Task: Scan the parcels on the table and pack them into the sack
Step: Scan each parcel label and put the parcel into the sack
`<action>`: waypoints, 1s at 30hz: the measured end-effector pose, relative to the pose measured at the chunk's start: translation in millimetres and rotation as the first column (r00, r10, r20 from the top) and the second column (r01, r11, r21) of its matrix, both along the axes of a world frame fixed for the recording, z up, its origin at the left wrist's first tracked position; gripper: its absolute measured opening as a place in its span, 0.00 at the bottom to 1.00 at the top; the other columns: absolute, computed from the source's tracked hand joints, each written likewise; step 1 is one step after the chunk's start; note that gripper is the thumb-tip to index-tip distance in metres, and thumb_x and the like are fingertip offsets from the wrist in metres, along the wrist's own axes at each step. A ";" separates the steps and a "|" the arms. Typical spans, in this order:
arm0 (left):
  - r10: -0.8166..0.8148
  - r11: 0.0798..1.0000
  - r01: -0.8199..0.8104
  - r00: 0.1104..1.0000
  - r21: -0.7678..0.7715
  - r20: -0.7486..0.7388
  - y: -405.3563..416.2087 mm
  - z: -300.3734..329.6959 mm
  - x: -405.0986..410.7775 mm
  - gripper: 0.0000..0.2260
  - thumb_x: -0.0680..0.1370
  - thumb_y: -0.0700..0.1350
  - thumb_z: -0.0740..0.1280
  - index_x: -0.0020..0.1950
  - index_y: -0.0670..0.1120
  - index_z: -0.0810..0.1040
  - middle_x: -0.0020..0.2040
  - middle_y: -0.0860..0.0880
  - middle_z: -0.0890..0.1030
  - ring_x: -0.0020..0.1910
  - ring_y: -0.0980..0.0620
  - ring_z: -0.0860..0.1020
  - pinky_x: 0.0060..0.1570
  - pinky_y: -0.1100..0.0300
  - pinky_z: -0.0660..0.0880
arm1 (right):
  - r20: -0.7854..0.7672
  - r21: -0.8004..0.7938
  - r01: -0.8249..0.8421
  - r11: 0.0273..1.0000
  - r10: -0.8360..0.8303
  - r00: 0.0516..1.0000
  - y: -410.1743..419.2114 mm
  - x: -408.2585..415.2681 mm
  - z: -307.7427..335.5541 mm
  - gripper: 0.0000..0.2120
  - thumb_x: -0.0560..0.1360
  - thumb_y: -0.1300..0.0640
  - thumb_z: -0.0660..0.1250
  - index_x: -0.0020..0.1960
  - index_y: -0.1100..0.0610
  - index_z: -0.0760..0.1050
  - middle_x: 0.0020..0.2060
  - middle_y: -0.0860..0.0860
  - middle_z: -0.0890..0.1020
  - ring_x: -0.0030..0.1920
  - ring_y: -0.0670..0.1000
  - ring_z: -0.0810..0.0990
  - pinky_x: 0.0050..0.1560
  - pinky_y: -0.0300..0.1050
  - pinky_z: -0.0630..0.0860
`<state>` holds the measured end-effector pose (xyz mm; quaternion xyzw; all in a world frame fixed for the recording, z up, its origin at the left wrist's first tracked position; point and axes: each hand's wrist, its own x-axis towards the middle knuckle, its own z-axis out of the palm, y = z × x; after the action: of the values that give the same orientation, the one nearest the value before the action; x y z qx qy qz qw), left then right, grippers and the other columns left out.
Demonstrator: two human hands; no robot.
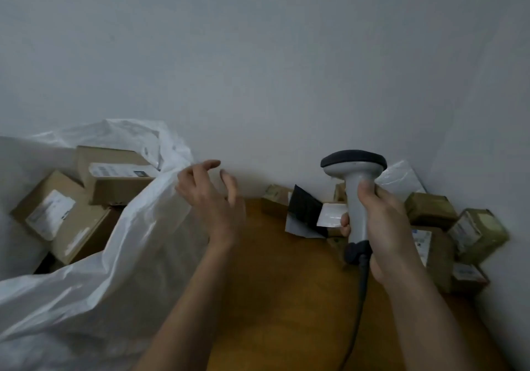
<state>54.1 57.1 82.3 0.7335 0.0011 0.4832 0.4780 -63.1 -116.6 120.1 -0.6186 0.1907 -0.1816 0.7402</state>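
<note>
Fingers of the left hand (212, 198) hang loosely spread, grasping nothing, just right of the sack's (120, 256) rim. The right hand (381, 221) clenches a grey scanner (355, 187) upright. Right of the sack lies an orange-brown table (281, 299) against a pale wall (258, 55). Brown labelled parcels (430, 227) cluster at the table's far right; others (86, 198) sit inside the white sack.
</note>
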 end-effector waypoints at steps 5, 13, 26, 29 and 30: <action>-0.192 0.970 0.220 0.953 0.104 -0.233 -71.1 -51.7 22.0 0.08 0.76 0.37 0.67 0.55 0.40 0.75 0.54 0.50 0.66 0.55 0.52 0.67 0.50 0.68 0.64 | -0.092 0.008 0.089 0.996 -0.088 0.992 -56.2 11.2 -19.3 0.16 0.83 0.47 0.57 0.50 0.58 0.75 0.34 0.58 0.75 0.28 0.50 0.73 0.25 0.42 0.71; -0.343 0.715 0.676 0.559 0.177 -0.755 -171.5 -149.6 64.2 0.14 0.79 0.41 0.66 0.64 0.44 0.74 0.60 0.47 0.74 0.56 0.52 0.74 0.49 0.66 0.68 | -0.239 0.027 0.207 0.978 -0.194 0.951 -148.9 47.2 -70.7 0.14 0.82 0.45 0.58 0.50 0.53 0.76 0.30 0.56 0.76 0.30 0.53 0.74 0.33 0.48 0.71; -0.108 0.154 0.858 0.507 0.490 -0.855 -343.6 -232.6 133.4 0.41 0.77 0.48 0.69 0.78 0.64 0.43 0.80 0.49 0.41 0.77 0.36 0.41 0.73 0.36 0.43 | -0.401 0.085 0.318 0.944 -0.259 0.878 -245.8 80.8 -163.3 0.13 0.82 0.49 0.59 0.53 0.55 0.77 0.32 0.58 0.78 0.29 0.51 0.76 0.32 0.47 0.73; -0.012 0.071 0.776 0.629 0.626 -0.778 -347.2 -244.9 134.5 0.44 0.77 0.43 0.69 0.78 0.60 0.39 0.80 0.45 0.46 0.76 0.33 0.46 0.75 0.40 0.47 | -0.411 0.097 0.332 0.938 -0.266 0.872 -253.6 77.7 -168.2 0.13 0.82 0.50 0.58 0.51 0.57 0.77 0.34 0.58 0.77 0.28 0.49 0.75 0.30 0.44 0.72; -0.006 0.056 0.745 0.666 0.665 -0.746 -344.6 -246.5 132.3 0.45 0.76 0.42 0.69 0.78 0.59 0.39 0.79 0.43 0.48 0.76 0.33 0.49 0.76 0.41 0.50 | -0.415 0.101 0.342 0.934 -0.273 0.868 -254.6 76.6 -169.1 0.13 0.82 0.50 0.59 0.51 0.58 0.77 0.34 0.58 0.77 0.27 0.48 0.75 0.29 0.43 0.72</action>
<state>186.5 -287.4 -164.2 0.9293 -0.3680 -0.0299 -0.0057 13.5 -371.2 -49.0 -0.5382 0.4468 -0.1521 0.6982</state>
